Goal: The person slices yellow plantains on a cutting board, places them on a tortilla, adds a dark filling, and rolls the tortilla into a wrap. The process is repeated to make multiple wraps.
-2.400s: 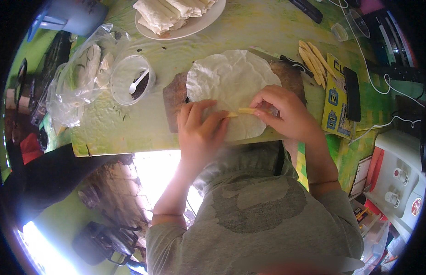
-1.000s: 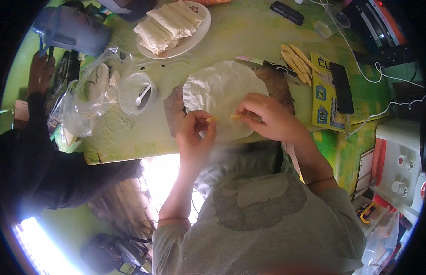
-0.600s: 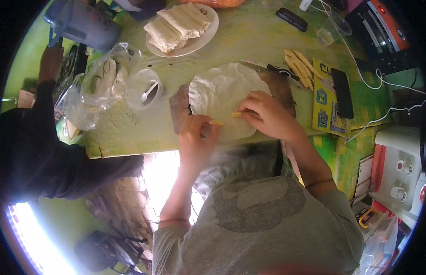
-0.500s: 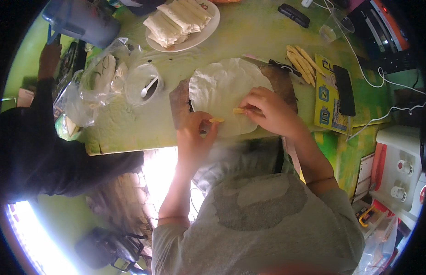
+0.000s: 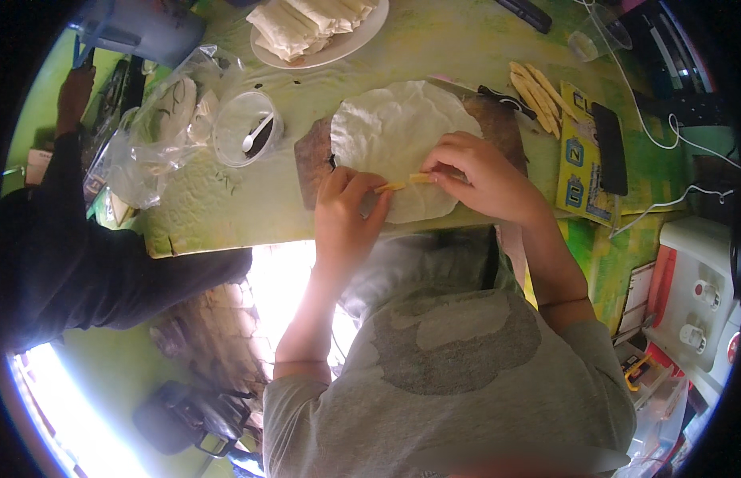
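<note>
A thin, round, whitish wrapper lies spread over a brown wooden board at the table's front edge. My left hand, at the wrapper's lower left, pinches a short yellow strip of food between thumb and fingers. Close to its right, my right hand pinches another yellow strip. The two strips are nearly end to end above the wrapper's near part; I cannot tell whether they touch it. More long, pale yellow strips lie in a pile to the right.
Folded white rolls fill a plate at the back. Leftward stand a clear tub with a white spoon and a plastic bag. A black phone rests at right. Another person's dark sleeve shows far left.
The table's contents sit higher in the picture as the view has shifted. My hands have come slightly up, and the two yellow strips are nearer each other, both still pinched.
</note>
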